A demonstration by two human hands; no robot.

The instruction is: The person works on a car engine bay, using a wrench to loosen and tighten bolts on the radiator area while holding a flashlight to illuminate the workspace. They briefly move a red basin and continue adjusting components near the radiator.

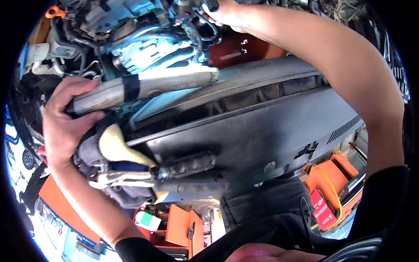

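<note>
My left hand is curled round the near-left end of a long, dull silver metal part with a black band, lying across the engine bay. At the top, my right hand has its fingers round a small black part among wires and hoses, partly cut off by the frame. Beside my left wrist, a grey-and-yellow cloth item carries black-handled tools on the dark front panel. Behind the silver part is a bright, ribbed metal engine component.
Dark hoses and a red-brown surface surround the engine. Below the panel are orange tool cases and an orange case with a red package. A white car shows at the far left, and a dark padded item at lower middle.
</note>
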